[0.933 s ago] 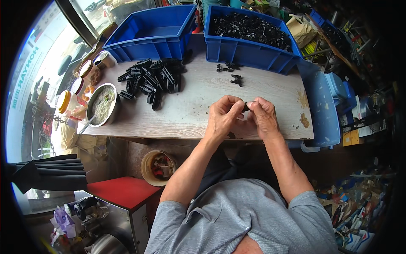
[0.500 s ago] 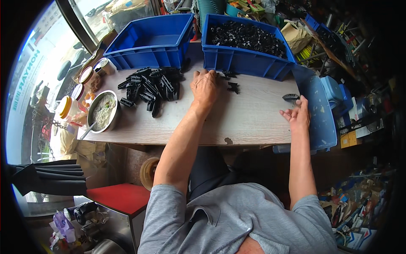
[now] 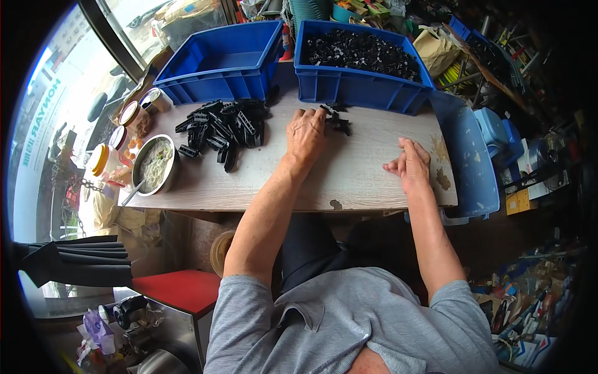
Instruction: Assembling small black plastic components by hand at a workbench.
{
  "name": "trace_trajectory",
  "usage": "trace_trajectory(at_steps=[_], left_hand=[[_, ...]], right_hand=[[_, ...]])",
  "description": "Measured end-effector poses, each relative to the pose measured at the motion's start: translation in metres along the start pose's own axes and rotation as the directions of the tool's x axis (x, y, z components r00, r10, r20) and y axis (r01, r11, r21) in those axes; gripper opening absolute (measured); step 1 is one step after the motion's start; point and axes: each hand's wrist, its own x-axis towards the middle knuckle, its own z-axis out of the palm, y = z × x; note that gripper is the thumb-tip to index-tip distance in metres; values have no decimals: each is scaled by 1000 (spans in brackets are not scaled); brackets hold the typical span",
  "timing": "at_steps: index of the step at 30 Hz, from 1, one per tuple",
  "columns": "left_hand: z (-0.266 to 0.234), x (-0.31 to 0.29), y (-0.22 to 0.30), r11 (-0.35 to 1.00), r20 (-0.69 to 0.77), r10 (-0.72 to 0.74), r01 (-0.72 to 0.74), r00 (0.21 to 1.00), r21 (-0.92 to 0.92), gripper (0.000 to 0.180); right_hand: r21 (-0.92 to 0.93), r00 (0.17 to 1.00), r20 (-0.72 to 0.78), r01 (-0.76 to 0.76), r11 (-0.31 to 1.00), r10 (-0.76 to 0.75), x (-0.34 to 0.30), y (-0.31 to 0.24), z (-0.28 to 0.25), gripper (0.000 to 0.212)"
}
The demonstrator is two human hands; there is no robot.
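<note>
black parts [image 3: 341,126] just beside left hand [image 3: 305,136], grip unclear; right hand [image 3: 415,164] apart, loosely open.

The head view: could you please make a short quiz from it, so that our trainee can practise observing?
1. Multiple choice. The left hand is nearest to: A) the noodle bowl; B) the small loose black parts; C) the yellow-lidded jar.
2. True or false? The pile of long black parts lies to the right of the left hand.
3. Fill in the colour: the right blue crate holds many small ____ pieces.

Key: 1. B; 2. False, the pile lies to its left; 3. black.
</note>
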Motion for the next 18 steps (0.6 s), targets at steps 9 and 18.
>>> trace_trajectory(at_steps=[9, 18], left_hand=[[-5, 3, 4, 998, -74, 52, -54, 996, -24, 18], [-5, -9, 10, 845, -13, -212, 177, 977, -504, 16]], right_hand=[[-53, 999, 50, -5, 999, 7, -5, 6, 20, 23], [-71, 991, 126, -24, 997, 32, -8, 7, 29, 20]])
